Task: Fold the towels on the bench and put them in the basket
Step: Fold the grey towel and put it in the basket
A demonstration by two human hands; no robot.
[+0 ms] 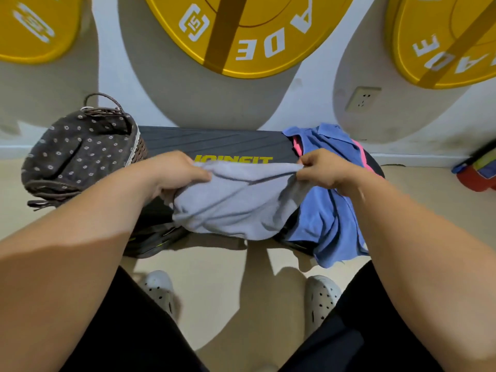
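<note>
Head view, cloth-lined basket, contents hidden, grey towel held

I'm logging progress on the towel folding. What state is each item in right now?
left hand, grips the top edge of the grey towel.
right hand, pinches the same edge.
grey towel, unfolded, bunched, stretched between the hands.
blue towel, crumpled on the bench's right end, draping over the front.
basket, at the bench's left end, no towel visible inside.
</note>
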